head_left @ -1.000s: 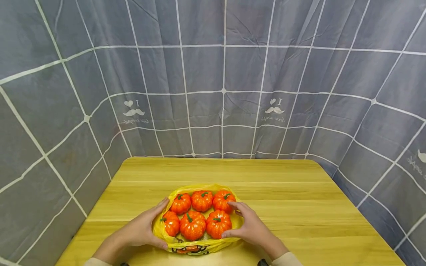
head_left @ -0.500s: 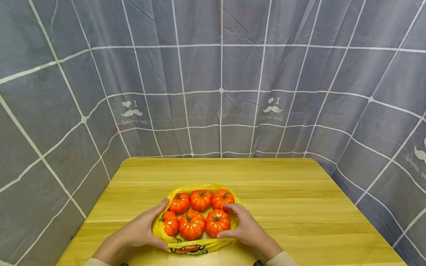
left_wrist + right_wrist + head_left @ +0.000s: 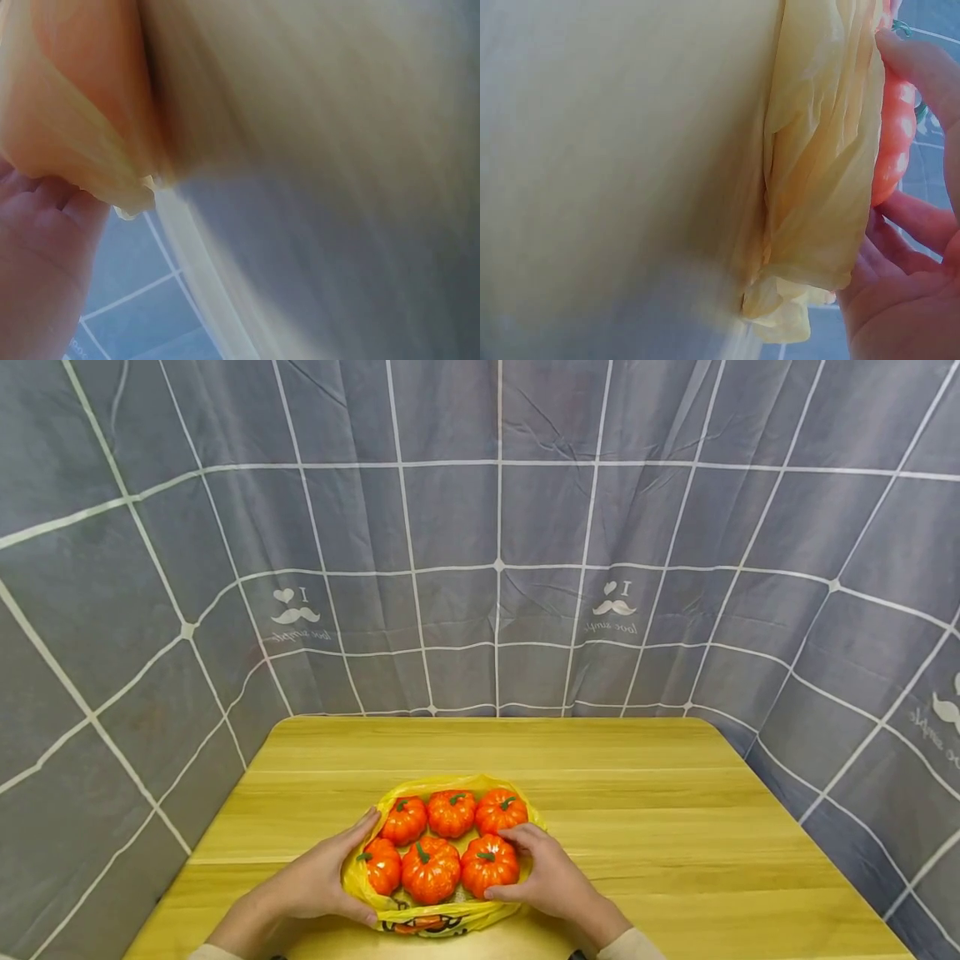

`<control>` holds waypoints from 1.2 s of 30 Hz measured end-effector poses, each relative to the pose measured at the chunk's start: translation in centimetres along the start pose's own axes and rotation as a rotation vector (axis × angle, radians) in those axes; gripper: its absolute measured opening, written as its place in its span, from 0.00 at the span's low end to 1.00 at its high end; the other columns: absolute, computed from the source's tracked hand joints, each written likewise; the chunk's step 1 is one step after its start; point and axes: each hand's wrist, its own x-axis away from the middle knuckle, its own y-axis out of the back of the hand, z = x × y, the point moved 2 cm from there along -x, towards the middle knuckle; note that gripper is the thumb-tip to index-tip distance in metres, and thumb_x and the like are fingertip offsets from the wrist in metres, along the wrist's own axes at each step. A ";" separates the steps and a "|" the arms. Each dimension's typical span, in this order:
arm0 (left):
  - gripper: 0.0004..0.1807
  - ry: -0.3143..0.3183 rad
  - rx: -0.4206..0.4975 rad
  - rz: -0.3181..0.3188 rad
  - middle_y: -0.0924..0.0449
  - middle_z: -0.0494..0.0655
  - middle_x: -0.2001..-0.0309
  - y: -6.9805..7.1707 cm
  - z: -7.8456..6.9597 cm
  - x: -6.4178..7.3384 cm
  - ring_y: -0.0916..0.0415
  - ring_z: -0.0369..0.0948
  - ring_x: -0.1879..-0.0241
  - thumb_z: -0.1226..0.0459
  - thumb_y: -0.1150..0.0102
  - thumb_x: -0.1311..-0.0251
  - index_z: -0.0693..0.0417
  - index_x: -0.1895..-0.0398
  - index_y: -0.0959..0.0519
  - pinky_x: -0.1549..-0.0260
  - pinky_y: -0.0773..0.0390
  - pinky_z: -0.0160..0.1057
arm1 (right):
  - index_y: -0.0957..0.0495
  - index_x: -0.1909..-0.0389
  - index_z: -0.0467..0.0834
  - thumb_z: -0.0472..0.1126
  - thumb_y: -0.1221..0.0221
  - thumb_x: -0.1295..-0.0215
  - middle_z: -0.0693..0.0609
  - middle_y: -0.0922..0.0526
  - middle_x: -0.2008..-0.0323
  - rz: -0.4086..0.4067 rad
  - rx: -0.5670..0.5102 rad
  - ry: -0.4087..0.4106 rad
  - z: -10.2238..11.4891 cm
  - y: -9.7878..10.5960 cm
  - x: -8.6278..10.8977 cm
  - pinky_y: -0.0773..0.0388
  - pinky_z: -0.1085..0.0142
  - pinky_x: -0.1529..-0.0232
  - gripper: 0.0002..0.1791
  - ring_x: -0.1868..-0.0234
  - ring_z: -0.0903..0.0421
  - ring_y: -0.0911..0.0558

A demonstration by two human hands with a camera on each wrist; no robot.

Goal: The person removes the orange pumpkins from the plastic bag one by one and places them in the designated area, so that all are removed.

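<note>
A yellow plastic bag [image 3: 491, 912], its mouth spread wide, lies near the table's front edge. Inside are several small orange toy pumpkins [image 3: 432, 870] with green stems, in a back row and a front row. My left hand [image 3: 318, 878] holds the bag's left side, thumb at the front rim and fingers along the outside. At the right, my right hand [image 3: 551, 878] grips the front-right pumpkin [image 3: 489, 868] between thumb and fingers. In the right wrist view the bag's crumpled wall [image 3: 821, 165] runs beside that hand, and the pumpkin [image 3: 894, 142] shows past it.
The wooden table [image 3: 637, 777] carries the bag close to the person. A grey curtain [image 3: 540, 518] with white grid lines surrounds its back and sides.
My right hand has moved left from the bag's right rim and drawn in around the front-right pumpkin. The bag's right rim shows again behind it. The left hand has stayed put.
</note>
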 end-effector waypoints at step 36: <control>0.72 -0.004 -0.036 0.004 0.50 0.68 0.24 -0.1 0.5 -0.2 0.48 0.64 0.28 0.40 0.19 0.65 0.68 0.22 0.48 0.34 0.52 0.33 | 0.22 0.42 0.33 0.38 0.20 0.55 0.43 0.20 0.46 -0.351 -0.079 -0.079 -3.0 9.2 -0.7 0.21 0.53 0.43 0.38 0.46 0.44 0.19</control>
